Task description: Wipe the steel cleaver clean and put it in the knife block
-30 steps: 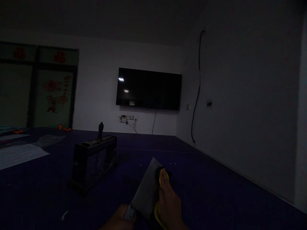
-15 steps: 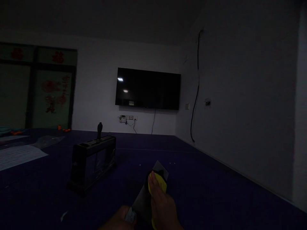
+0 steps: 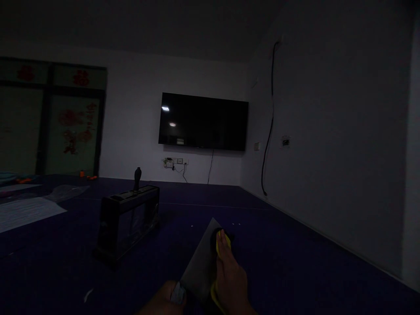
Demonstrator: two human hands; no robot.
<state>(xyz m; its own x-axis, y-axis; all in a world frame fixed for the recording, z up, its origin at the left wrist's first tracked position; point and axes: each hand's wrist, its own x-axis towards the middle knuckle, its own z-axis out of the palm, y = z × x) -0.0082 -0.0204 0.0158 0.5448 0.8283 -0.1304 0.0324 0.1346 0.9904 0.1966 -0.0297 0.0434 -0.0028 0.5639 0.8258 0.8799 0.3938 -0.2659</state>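
Observation:
At the bottom of the view, my left hand [image 3: 166,299] is closed around the light-coloured handle end of a kitchen knife. Its wide grey blade [image 3: 199,264] points up and away from me. My right hand [image 3: 231,278] presses a yellow and black cloth [image 3: 223,243] against the right side of the blade, fingers stretched along it. Part of the blade and cloth is hidden behind that hand. Left of the knife stands a dark knife block [image 3: 129,218] with clear sides. One black handle [image 3: 138,177] sticks up from its top.
The dark blue surface [image 3: 278,262] reaches to the walls. White paper [image 3: 29,212] and clear plastic [image 3: 68,191] lie at left, with small orange items [image 3: 88,177] behind. A television [image 3: 203,121] hangs on the far wall; a black cable [image 3: 268,135] hangs at right.
My right hand and the cloth have shifted right and slightly down toward the blade's edge, uncovering more of the blade. My left hand and the knife block stay nearly in place.

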